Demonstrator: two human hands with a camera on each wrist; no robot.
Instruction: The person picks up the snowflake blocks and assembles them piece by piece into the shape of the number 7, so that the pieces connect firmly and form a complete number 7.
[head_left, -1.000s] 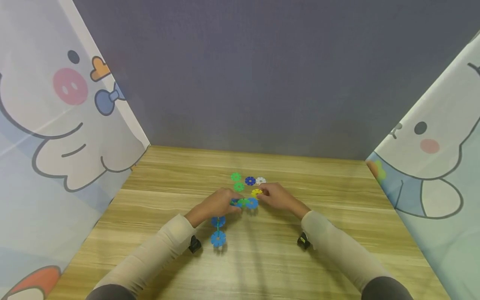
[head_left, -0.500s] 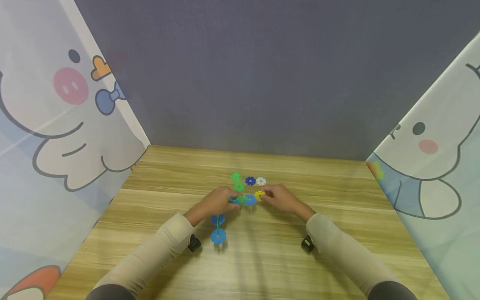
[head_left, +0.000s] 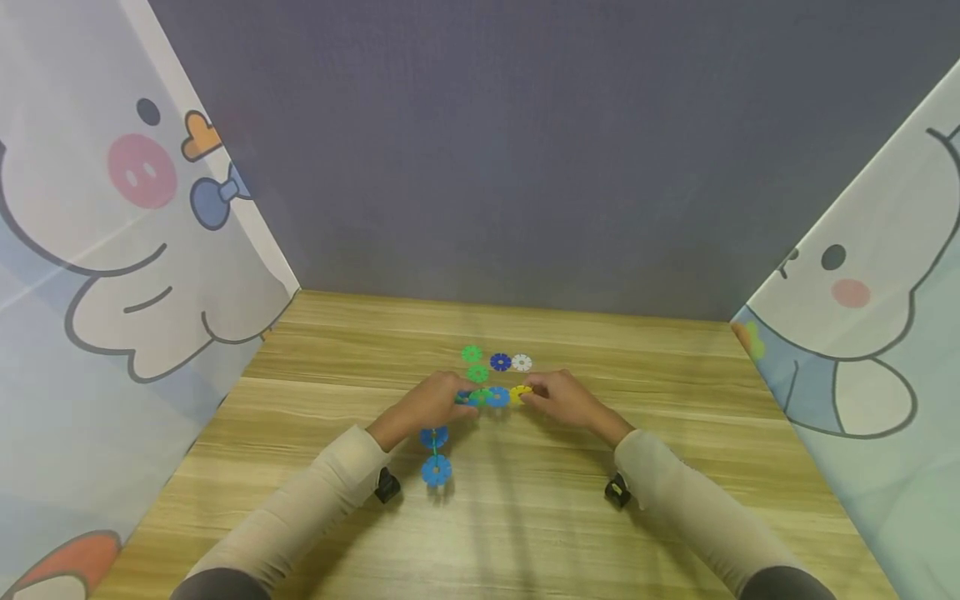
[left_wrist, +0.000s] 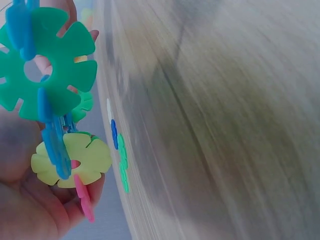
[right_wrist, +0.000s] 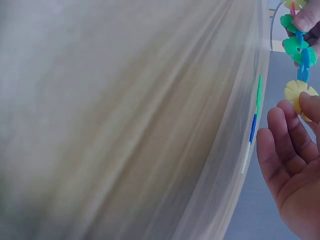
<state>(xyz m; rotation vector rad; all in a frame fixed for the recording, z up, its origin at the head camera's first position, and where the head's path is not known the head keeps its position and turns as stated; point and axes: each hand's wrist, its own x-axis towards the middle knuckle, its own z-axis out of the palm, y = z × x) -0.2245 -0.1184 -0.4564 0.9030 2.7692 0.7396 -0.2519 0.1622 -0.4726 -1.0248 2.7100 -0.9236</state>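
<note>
My left hand (head_left: pixel 431 403) grips a chain of slotted plastic flower discs above the table. Out to the right of its fingertips stick a green disc (head_left: pixel 481 397) and a blue disc (head_left: pixel 498 396). The chain's other part hangs below the hand, down to another blue disc (head_left: pixel 437 471). Green (left_wrist: pixel 82 42), pale yellow (left_wrist: pixel 92 152) and pink discs (left_wrist: pixel 85 200) of the chain show in the left wrist view. Between thumb and fingers my right hand (head_left: pixel 564 402) pinches a yellow disc (right_wrist: pixel 292 91). Its edge meets the blue disc's edge; whether their slots interlock I cannot tell.
Behind the hands, two loose green discs (head_left: pixel 477 373), a dark blue disc (head_left: pixel 500 362) and a white disc (head_left: pixel 522 362) lie flat on the wooden table (head_left: pixel 360 333). A grey panel (head_left: pixel 480 167) rises at the back, with cartoon-printed sides left and right.
My right hand has shifted slightly right and toward me with the yellow disc. The chain's blue end disc has moved slightly left and away from me. The loose discs stay put.
</note>
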